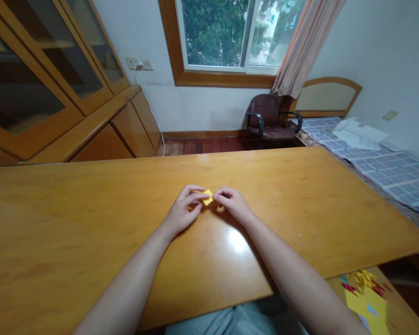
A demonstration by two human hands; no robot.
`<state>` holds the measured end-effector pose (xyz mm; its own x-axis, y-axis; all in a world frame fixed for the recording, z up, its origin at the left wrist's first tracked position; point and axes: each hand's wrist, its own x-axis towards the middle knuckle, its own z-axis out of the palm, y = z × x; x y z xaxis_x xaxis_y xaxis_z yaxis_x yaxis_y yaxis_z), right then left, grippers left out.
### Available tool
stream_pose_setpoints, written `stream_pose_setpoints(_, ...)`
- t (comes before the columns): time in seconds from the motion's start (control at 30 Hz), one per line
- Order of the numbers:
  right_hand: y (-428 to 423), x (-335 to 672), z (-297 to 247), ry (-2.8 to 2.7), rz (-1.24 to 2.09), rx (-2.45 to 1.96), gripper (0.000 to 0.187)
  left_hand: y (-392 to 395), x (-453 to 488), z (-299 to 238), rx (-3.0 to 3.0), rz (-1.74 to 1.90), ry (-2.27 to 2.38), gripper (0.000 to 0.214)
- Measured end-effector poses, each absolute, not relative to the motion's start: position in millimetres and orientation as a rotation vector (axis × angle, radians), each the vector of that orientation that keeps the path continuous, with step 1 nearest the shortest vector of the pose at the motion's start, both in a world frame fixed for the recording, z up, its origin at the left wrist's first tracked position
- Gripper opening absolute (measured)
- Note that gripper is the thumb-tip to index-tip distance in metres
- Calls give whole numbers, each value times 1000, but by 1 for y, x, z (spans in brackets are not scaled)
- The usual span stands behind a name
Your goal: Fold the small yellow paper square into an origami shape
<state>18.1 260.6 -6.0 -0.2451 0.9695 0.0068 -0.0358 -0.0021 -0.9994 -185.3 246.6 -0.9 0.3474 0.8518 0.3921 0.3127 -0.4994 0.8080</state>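
yellow paper (207, 197), honey-brown table (91, 223), maroon chair (265, 111), pink curtain (305, 44), blue-grey checked bedcover (387, 167).

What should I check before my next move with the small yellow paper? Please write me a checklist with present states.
1. Small yellow paper between both hands: ok.
2. Left hand at the paper: ok, a finger reaches over it.
3. Right hand at the paper's edge: ok; firmness of grip, cannot tell.
4. Paper edges aligned: cannot tell, too small.
5. Yellow sheet in view: ok, lower right.
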Motion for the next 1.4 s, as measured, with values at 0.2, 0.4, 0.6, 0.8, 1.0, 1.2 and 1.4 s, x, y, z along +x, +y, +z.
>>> stream_pose_setpoints(0.2,259,21,-3,-1408,1431,-1013,22,248,-187,0,2149,1208,1037,20)
stream_pose_setpoints(0.4,259,21,-4,-1461,1408,-996,25,247,-189,5,2119,1212,1033,13)
stream_pose_setpoints(0.6,260,18,-6,-1548,1273,-1000,34,248,-188,4,2018,1190,1084,10)
stream_pose_setpoints(0.8,257,18,-5,-1647,1183,-946,25,251,-188,-1,1887,1162,1197,13)
stream_pose_setpoints(1.0,258,19,-5,-1732,1100,-947,25,251,-186,-11,1639,1036,1150,25)
stream_pose_setpoints(1.2,255,19,-2,-1769,1138,-953,23,252,-186,-8,1690,961,1145,24)
stream_pose_setpoints(1.4,253,19,1,-1798,1157,-977,23,253,-187,-4,1786,923,1167,25)
